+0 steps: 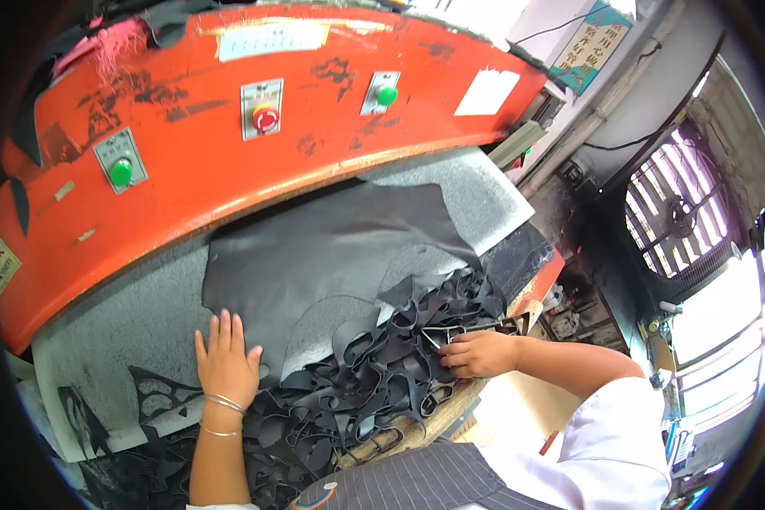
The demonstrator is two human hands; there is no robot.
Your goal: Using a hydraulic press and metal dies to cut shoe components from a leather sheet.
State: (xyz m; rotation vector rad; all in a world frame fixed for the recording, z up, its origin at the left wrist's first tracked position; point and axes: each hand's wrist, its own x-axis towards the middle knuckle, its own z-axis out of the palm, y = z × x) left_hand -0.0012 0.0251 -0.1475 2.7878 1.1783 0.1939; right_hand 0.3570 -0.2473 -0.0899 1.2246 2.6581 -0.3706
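My left hand [226,361] lies flat, fingers together, on the near left edge of a large black leather sheet [331,246] spread over the grey cutting pad [110,327]. Thin silver bangles circle that wrist. My right hand [478,353] is closed around a metal cutting die [455,333], a thin steel frame, resting on a heap of black leather offcuts [374,374] at the pad's near right. A curved cut-out in the sheet exposes grey pad between my hands.
The orange press head [229,136] hangs over the pad's far side, with two green buttons and a red stop button [265,117] on its face. More offcuts trail to the lower left. A wall fan [680,217] and bright window are on the right.
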